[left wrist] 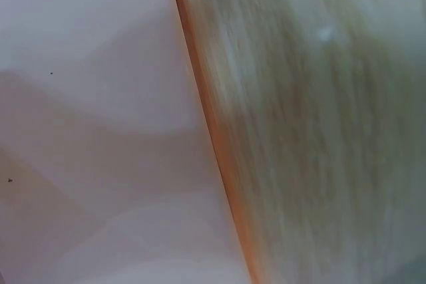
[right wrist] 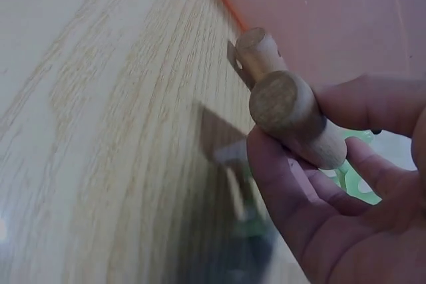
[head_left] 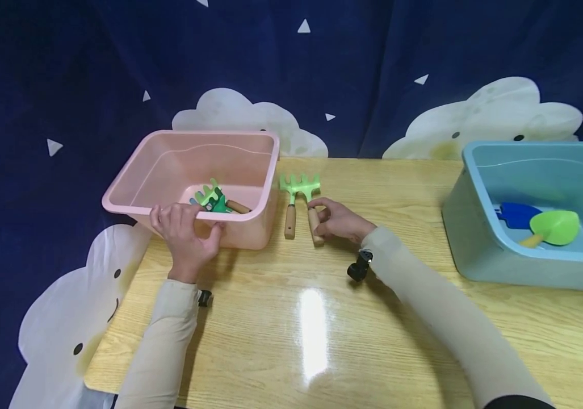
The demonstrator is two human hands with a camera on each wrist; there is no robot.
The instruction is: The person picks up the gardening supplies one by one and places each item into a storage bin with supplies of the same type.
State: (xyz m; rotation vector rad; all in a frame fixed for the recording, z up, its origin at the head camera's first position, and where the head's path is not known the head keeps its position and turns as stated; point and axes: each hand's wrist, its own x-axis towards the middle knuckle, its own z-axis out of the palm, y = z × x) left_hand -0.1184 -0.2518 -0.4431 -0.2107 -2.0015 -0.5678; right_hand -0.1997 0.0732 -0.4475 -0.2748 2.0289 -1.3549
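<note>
My left hand grips the near rim of a pink plastic bin, fingers over the edge and thumb against the outer wall. Several small garden tools lie in the bin, among them a light green rake head and a wooden handle. On the right, my right hand pinches the wooden handle of a light green hand rake. A second hand rake lies beside it, their heads touching or overlapping. The left wrist view holds only the bin's wall and blurred tabletop.
A blue bin stands at the right, holding a blue shovel and a green shovel. The wooden table runs between the bins. A dark blue curtain with clouds hangs behind.
</note>
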